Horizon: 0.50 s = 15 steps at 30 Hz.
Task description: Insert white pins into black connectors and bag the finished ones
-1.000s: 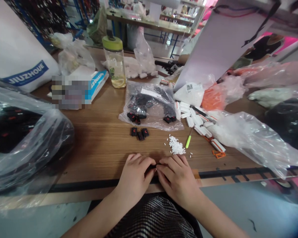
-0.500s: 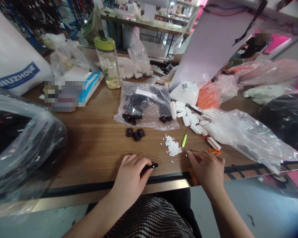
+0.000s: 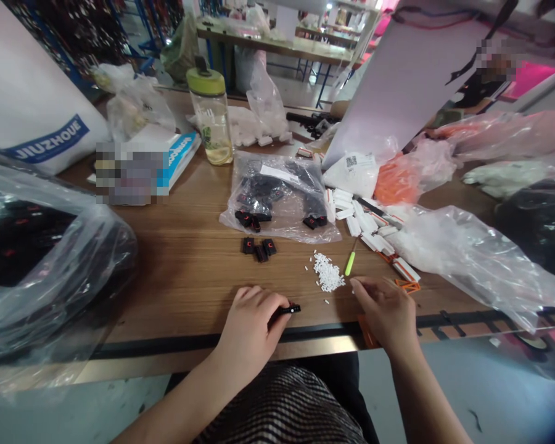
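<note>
My left hand (image 3: 254, 317) is closed around a small black plastic block (image 3: 295, 308) with a white dot on its end, held just above the table's front edge. To its right, my right hand (image 3: 385, 308) rests with fingers curled and thumb and forefinger close together. A tiny white peg (image 3: 353, 291) shows by those fingertips; whether it is gripped I cannot make out. Between and beyond the hands lies a pile of small white pegs (image 3: 329, 274). Several black blocks with red marks (image 3: 248, 245) sit beyond my left hand.
A screwdriver with a lime-green handle (image 3: 350, 264) lies beside the pegs. Behind are a clear bag of black parts (image 3: 282, 185), white parts (image 3: 365, 222) and a bottle (image 3: 211, 117). Orange pieces (image 3: 407, 285) lie at right. A large plastic bag (image 3: 115, 259) fills the left.
The whole view has shifted slightly, so things appear farther right. My left hand keeps hold of the black block. The right fingertips have moved slightly over the table near the peg.
</note>
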Available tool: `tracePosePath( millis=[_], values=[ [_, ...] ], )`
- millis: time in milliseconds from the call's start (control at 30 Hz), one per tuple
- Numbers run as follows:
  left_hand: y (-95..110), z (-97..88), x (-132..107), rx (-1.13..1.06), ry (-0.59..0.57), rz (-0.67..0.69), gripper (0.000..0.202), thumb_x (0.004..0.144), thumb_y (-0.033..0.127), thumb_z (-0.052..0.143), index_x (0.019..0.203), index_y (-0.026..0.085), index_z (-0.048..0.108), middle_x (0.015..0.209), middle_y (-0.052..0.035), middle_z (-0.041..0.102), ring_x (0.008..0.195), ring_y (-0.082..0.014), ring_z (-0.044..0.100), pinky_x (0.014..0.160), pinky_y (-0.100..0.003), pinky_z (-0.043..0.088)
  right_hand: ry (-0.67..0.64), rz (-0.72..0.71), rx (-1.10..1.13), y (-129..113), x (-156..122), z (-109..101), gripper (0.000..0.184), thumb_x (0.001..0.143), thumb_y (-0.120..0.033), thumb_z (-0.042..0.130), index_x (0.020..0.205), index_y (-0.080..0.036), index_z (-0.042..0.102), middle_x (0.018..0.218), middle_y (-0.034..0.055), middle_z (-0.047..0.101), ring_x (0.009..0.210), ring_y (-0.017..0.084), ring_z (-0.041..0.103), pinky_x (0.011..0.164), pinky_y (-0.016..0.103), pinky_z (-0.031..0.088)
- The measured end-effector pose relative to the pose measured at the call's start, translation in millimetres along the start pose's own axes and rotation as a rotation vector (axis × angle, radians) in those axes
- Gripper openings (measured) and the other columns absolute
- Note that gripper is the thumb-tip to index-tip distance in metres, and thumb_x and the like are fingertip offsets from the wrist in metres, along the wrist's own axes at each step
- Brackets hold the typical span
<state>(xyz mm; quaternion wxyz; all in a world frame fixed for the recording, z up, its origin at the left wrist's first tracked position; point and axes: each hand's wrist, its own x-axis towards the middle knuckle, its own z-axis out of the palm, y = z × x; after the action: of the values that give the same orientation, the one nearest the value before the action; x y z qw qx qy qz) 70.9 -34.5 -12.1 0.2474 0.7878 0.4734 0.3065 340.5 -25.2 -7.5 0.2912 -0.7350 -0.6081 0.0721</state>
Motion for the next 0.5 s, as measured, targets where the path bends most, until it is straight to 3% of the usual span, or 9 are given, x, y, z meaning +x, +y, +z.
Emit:
tracePosePath(
  millis=[100,200,267,367,500],
  values=[
    [0,-0.4,0,-0.005,-0.001,-0.001,0.014,0.087,0.013,0.069,0.09,0.021,0.059,0.088,0.0013,0.069,0.082,-0.0214,0.058,0.08,-0.04,0.039,-0.088,-0.178,0.19,-32,-10,-1,0.019,0.089,-0.037,0.062,0.08,-0.023,0.07,0.078,0.0017,0.07,0.075,0.019,0.062,0.075,0.034,0.044],
    [1,-0.3,1,-0.004,-0.011,-0.013,0.014,0.086,0.013,0.07,0.09,0.021,0.059,0.087,0.0013,0.069,0.082,-0.0216,0.058,0.08,-0.04,0.039,-0.371,-0.36,0.274,-66,-21,0,0.015,0.093,-0.03,0.058,0.081,-0.024,0.066,0.075,-0.0004,0.067,0.075,0.017,0.059,0.077,0.033,0.042],
    [1,-0.1,1,-0.003,-0.019,-0.022,0.015,0.085,0.012,0.071,0.09,0.021,0.059,0.087,0.0012,0.068,0.083,-0.0217,0.057,0.08,-0.04,0.039,-0.479,-0.412,0.254,-80,-23,3,0.015,0.095,-0.027,0.056,0.083,-0.024,0.065,0.076,-0.0012,0.065,0.076,0.016,0.058,0.079,0.035,0.04],
    [1,-0.2,1,-0.004,-0.028,-0.032,0.016,0.084,0.01,0.07,0.089,0.021,0.059,0.086,0.0011,0.067,0.083,-0.0219,0.057,0.08,-0.04,0.039,-0.548,-0.457,0.206,-87,-21,9,0.014,0.096,-0.024,0.055,0.083,-0.023,0.062,0.078,-0.0014,0.065,0.078,0.016,0.057,0.081,0.035,0.038],
    [1,-0.8,0,-0.007,-0.038,-0.039,0.015,0.085,0.009,0.068,0.089,0.021,0.059,0.087,0.0011,0.067,0.084,-0.0218,0.057,0.081,-0.04,0.039,-0.533,-0.508,0.123,-87,-18,15,0.012,0.094,-0.019,0.056,0.083,-0.021,0.062,0.078,-0.0006,0.065,0.077,0.016,0.056,0.079,0.035,0.036]
  ],
)
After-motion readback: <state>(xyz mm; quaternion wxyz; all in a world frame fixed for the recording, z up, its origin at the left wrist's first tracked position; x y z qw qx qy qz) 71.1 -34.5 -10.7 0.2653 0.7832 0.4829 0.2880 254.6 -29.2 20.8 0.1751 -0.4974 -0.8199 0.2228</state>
